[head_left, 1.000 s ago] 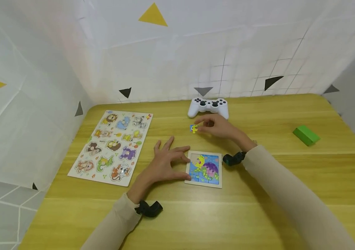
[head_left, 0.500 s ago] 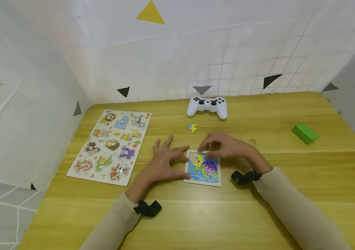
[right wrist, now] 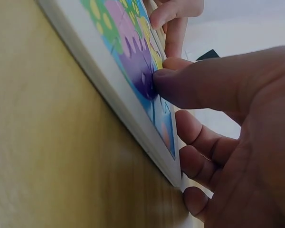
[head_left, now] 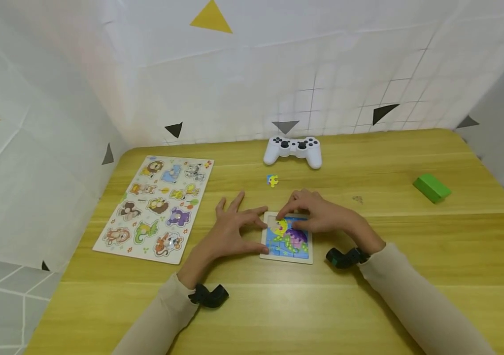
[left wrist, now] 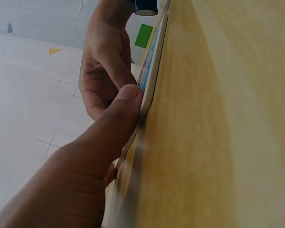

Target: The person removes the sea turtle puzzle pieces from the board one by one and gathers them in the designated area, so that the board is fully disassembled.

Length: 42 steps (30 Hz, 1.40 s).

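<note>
A small jigsaw puzzle (head_left: 288, 246) in a pale square frame lies on the table, with a yellow and purple sea-animal picture. My left hand (head_left: 229, 231) spreads its fingers at the frame's left side; in the left wrist view its thumb (left wrist: 128, 92) presses the frame edge. My right hand (head_left: 318, 214) reaches over the top of the puzzle, thumb and index fingertips touching the picture. In the right wrist view the right thumb (right wrist: 166, 83) rests on the purple part; whether it pinches a piece I cannot tell. A loose yellow-blue puzzle piece (head_left: 272, 181) lies beyond the frame.
A white game controller (head_left: 293, 151) lies at the back. To the left is a large animal peg puzzle board (head_left: 169, 202). A green block (head_left: 431, 188) sits at the right. White sheeting (head_left: 243, 88) hangs behind the table.
My right hand has come from the loose piece back to the puzzle, leaving that piece on the table. Its index finger has since shifted slightly left. My left hand has kept its place.
</note>
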Available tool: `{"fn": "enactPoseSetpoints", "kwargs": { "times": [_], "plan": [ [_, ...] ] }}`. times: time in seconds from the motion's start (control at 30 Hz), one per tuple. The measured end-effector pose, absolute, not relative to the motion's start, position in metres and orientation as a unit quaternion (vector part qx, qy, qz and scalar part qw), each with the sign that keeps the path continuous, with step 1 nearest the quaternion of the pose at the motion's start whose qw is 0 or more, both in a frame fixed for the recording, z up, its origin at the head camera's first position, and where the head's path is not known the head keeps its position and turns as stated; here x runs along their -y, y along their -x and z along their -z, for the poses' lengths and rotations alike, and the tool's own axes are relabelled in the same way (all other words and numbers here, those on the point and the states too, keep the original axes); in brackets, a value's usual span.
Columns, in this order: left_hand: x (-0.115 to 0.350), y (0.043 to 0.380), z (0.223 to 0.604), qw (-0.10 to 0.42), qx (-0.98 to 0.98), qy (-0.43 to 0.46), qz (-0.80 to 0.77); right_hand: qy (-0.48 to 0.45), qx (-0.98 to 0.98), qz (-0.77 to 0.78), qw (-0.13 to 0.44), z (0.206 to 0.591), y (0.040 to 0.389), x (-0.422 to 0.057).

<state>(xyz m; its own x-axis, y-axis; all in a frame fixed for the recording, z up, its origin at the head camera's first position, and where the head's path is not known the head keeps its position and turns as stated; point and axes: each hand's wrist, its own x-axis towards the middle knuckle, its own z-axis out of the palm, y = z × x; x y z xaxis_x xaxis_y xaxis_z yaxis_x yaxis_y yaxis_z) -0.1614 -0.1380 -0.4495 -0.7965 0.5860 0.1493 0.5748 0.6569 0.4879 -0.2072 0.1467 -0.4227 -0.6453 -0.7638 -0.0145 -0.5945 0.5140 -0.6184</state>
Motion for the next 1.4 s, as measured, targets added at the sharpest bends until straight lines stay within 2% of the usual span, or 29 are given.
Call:
{"fn": "enactPoseSetpoints", "kwargs": {
  "times": [0.63, 1.1, 1.4],
  "plan": [
    [0.139, 0.1595, 0.4511, 0.014, -0.909, -0.318, -0.268, 0.395, -0.862, 0.277, 0.155, 0.4189, 0.1969, -0.1408],
    [0.1383, 0.1599, 0.4509, 0.013, -0.907, -0.318, -0.275, 0.41, -0.84, 0.314, 0.167, 0.422, 0.2045, -0.1477],
    [0.1381, 0.1613, 0.4512, 0.014, -0.91, -0.316, -0.269, 0.401, -0.85, 0.305, 0.156, 0.4204, 0.2003, -0.1435]
  ]
}}
